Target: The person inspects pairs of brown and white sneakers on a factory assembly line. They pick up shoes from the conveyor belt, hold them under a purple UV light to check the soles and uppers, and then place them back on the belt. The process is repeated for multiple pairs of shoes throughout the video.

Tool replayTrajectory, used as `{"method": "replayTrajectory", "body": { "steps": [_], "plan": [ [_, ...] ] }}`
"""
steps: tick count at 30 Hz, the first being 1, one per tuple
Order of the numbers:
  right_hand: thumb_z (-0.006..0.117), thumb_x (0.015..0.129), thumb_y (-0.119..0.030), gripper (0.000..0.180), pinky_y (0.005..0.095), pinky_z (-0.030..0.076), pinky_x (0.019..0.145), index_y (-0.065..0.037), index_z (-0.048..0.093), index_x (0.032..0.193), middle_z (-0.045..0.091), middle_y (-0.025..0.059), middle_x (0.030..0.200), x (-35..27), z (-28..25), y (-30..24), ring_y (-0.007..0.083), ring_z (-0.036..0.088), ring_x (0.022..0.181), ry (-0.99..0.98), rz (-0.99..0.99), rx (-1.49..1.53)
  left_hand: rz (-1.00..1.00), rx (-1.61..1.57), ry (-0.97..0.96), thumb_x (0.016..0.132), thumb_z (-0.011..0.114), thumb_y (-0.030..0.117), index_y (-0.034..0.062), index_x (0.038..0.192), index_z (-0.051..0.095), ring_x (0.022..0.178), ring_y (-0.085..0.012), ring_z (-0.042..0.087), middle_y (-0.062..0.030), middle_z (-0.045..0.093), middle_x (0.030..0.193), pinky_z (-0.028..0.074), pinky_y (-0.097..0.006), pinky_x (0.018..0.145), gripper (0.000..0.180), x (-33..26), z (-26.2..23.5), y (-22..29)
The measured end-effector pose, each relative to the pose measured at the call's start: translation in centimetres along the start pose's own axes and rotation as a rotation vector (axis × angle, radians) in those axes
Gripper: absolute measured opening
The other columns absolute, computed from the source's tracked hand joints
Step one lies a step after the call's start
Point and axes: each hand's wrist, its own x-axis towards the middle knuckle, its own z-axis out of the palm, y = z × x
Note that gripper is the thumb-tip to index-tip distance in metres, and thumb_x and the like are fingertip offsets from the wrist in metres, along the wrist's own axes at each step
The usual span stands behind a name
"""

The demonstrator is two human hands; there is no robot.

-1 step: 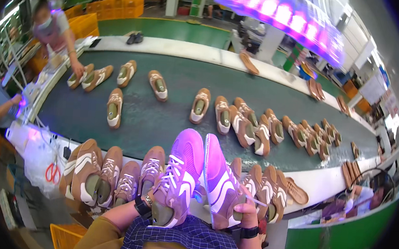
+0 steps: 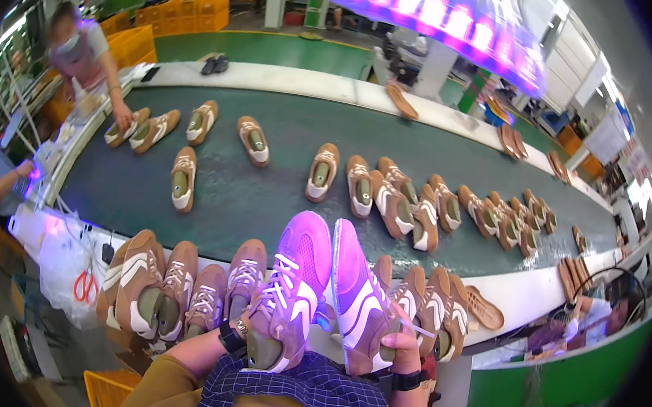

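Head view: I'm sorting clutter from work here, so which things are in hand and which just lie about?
In hand:
- purple-lit laced sneaker in the left hand
- second purple-lit laced sneaker in the right hand

Lying about:
- brown-and-white sneakers lined on the white ledge
- unlaced brown shoes on the green conveyor belt
- orange-handled scissors

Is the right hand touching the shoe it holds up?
Touching: the head view shows the right hand wrapped around the heel of the right shoe.
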Motion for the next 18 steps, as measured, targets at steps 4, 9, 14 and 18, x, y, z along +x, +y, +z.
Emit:
{"method": "replayTrajectory", "body": {
  "steps": [4,9,14,18],
  "plan": [
    [0.064,0.05,-0.01,0.069,0.0289,0.041,0.087,0.0,0.047,0.116,0.056,0.0075,0.104,-2.0,-0.6,-0.4,0.0198,0.054,0.096,0.087,-0.006,-0.023,-0.037,0.031,0.025,0.084,0.042,0.057,0.0052,0.131,0.037,0.11,-0.0291,0.051,-0.0164,0.05,0.123,0.04,-0.044,0.095,0.071,0.4,0.5,-1.2],
    [0.066,0.048,-0.013,0.065,0.0275,0.042,0.08,-0.002,0.049,0.11,0.057,0.0052,0.098,-2.6,0.5,-1.7,0.017,0.055,0.088,0.121,-0.047,-0.211,-0.027,0.056,0.06,0.084,0.042,0.057,0.0053,0.131,0.038,0.11,-0.0288,0.051,-0.0162,0.05,0.123,0.04,-0.044,0.095,0.07,0.2,0.7,-1.9],
    [0.073,0.055,-0.009,0.065,0.0274,0.04,0.085,0.002,0.046,0.113,0.055,0.0059,0.102,-1.6,2.5,-3.4,0.0163,0.053,0.095,0.03,-0.156,-0.394,0.008,0.068,0.08,0.085,0.042,0.056,0.0053,0.131,0.038,0.11,-0.0285,0.051,-0.016,0.05,0.123,0.04,-0.044,0.096,0.069,-0.1,0.8,-1.9],
    [0.078,0.064,-0.017,0.064,0.0303,0.043,0.086,0.004,0.047,0.115,0.057,0.0119,0.108,-0.5,4.4,-5.2,0.0171,0.055,0.095,-0.073,-0.358,-0.443,0.033,0.088,0.082,0.085,0.042,0.055,0.0053,0.131,0.038,0.111,-0.0283,0.051,-0.0158,0.05,0.124,0.039,-0.043,0.096,0.068,0.1,1.4,-1.2]
  ]
}}
